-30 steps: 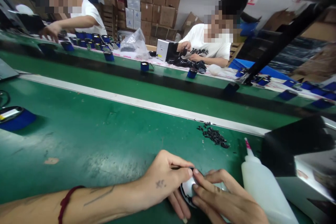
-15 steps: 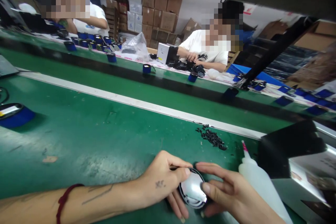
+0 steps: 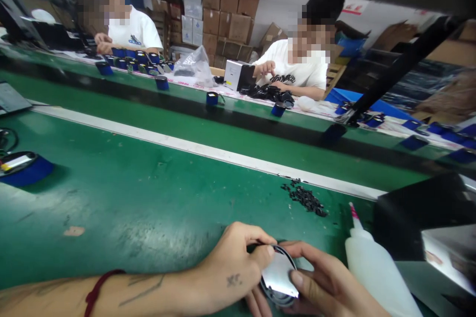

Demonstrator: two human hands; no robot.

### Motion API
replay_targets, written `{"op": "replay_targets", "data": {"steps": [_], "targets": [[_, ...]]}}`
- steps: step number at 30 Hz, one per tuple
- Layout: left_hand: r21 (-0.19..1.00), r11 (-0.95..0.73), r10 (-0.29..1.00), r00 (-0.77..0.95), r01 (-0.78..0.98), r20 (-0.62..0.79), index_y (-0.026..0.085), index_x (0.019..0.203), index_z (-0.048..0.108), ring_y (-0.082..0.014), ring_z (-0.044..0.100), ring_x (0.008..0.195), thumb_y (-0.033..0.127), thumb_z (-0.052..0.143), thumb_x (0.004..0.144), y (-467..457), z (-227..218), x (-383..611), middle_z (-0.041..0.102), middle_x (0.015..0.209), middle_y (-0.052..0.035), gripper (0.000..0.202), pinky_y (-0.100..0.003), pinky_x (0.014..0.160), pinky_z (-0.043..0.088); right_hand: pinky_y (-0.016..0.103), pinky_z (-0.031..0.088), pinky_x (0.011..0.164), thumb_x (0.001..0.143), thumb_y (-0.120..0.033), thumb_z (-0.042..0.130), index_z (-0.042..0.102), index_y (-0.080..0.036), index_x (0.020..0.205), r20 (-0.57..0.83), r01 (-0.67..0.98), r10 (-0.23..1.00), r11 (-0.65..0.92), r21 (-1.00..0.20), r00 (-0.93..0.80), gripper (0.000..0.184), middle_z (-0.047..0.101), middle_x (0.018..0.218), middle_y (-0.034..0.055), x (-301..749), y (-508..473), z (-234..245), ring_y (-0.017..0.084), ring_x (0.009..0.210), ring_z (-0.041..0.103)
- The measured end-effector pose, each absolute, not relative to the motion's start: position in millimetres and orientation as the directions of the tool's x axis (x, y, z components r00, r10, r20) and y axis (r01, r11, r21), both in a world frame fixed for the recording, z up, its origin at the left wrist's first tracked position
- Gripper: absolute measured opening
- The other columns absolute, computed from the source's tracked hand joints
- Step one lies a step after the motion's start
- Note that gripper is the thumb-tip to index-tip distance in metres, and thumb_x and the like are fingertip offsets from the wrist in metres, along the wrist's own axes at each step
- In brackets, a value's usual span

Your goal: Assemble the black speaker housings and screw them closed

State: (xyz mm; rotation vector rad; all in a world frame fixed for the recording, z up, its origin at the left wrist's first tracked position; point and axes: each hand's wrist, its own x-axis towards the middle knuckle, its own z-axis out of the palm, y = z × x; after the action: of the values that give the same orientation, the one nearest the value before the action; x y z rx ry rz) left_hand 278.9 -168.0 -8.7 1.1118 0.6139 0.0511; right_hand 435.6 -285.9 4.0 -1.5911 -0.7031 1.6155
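Note:
A round black-rimmed part with a shiny silver plate (image 3: 279,273) is held tilted between both hands, low in the view. My left hand (image 3: 243,262) grips its left edge, thumb on the rim and fingers underneath. On the other side, my right hand (image 3: 322,280) has its thumb on the plate's right edge and its fingers curled around behind. The underside of the part is hidden. Just beyond the hands lies a pile of small black pieces (image 3: 307,199). Right of my right hand is a white squeeze bottle (image 3: 375,262) with a red tip.
A dark box (image 3: 420,218) stands at the right. At left sits a blue round unit (image 3: 28,171). Past the white strip (image 3: 208,147), a green conveyor belt (image 3: 178,121) carries several blue units (image 3: 211,98). Two people work at the far side, by a plastic bag (image 3: 193,67).
Both hands keep hold of the round part, which has shifted slightly right and down in view. The blue units appear slightly further right. Both co-workers' hands have moved.

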Motion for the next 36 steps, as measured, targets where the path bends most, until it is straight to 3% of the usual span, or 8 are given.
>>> {"op": "replay_targets", "data": {"steps": [5,10,15,19,24,30,36], "targets": [[0.887,0.405,0.345,0.861,0.224,-0.375,0.010,0.118,0.053,-0.0145,0.059,0.039,0.034,0.047,0.092,-168.1,-10.1,276.3,0.056,0.047,-0.0007,0.036,-0.020,0.038,0.049,0.041,0.056,0.089,0.081,-0.053,0.069,0.043,-0.018,0.120,-0.589,-0.178,0.808,-0.575,-0.798,0.029,0.059,0.067,0.097,0.0076,440.1,-284.7,3.5,0.020,0.091,0.066],[0.883,0.418,0.322,0.874,0.214,-0.364,0.008,0.119,0.055,-0.0130,0.060,0.041,0.035,0.047,0.092,-167.1,-9.1,273.7,0.057,0.048,-0.0009,0.038,-0.019,0.041,0.050,0.028,0.057,0.077,0.069,-0.057,0.079,0.047,-0.017,0.111,-0.592,-0.220,0.804,-0.568,-0.793,0.059,0.067,0.067,0.080,0.0034,435.4,-283.9,-4.1,0.014,0.076,0.066],[0.865,0.455,0.262,0.897,0.212,-0.357,0.007,0.124,0.054,-0.0139,0.065,0.051,0.030,0.063,0.083,-163.3,-6.8,270.9,0.062,0.060,-0.0039,0.048,-0.020,0.049,0.054,0.029,0.058,0.075,0.069,-0.058,0.078,0.045,-0.017,0.109,-0.591,-0.224,0.801,-0.561,-0.797,0.096,0.066,0.068,0.084,0.0054,432.0,-284.4,-7.2,0.016,0.077,0.066],[0.841,0.502,0.287,0.878,0.202,-0.383,0.003,0.121,0.053,-0.0139,0.063,0.046,0.029,0.065,0.080,-164.0,-1.6,272.0,0.062,0.061,-0.0068,0.050,-0.020,0.044,0.052,0.033,0.058,0.078,0.073,-0.056,0.075,0.041,-0.018,0.112,-0.602,-0.177,0.795,-0.583,-0.793,0.080,0.064,0.067,0.089,0.0063,434.6,-284.4,-4.9,0.017,0.078,0.065],[0.799,0.565,0.285,0.860,0.205,-0.422,0.005,0.120,0.053,-0.0118,0.063,0.045,0.030,0.069,0.077,-165.0,-1.2,273.8,0.067,0.084,-0.0143,0.053,-0.019,0.043,0.052,0.035,0.057,0.079,0.079,-0.055,0.071,0.038,-0.019,0.112,-0.599,-0.121,0.801,-0.594,-0.796,0.012,0.059,0.063,0.091,0.0053,438.6,-283.1,-5.0,0.017,0.083,0.063],[0.806,0.558,0.309,0.852,0.198,-0.423,0.008,0.112,0.055,-0.0155,0.062,0.040,0.039,0.061,0.085,-163.0,-4.2,277.1,0.061,0.057,-0.0046,0.041,-0.020,0.037,0.049,0.039,0.057,0.083,0.082,-0.054,0.068,0.032,-0.019,0.115,-0.600,-0.115,0.800,-0.595,-0.795,0.010,0.060,0.063,0.090,0.0050,438.3,-281.8,-4.8,0.018,0.083,0.064],[0.801,0.561,0.309,0.845,0.209,-0.437,0.008,0.108,0.062,-0.0174,0.064,0.044,0.033,0.059,0.086,-166.6,-5.0,279.3,0.062,0.058,-0.0055,0.034,-0.021,0.036,0.051,0.039,0.057,0.083,0.083,-0.055,0.066,0.031,-0.020,0.113,-0.597,-0.103,0.802,-0.595,-0.797,-0.017,0.058,0.063,0.092,0.0057,437.2,-282.8,-3.1,0.020,0.087,0.064]]}}
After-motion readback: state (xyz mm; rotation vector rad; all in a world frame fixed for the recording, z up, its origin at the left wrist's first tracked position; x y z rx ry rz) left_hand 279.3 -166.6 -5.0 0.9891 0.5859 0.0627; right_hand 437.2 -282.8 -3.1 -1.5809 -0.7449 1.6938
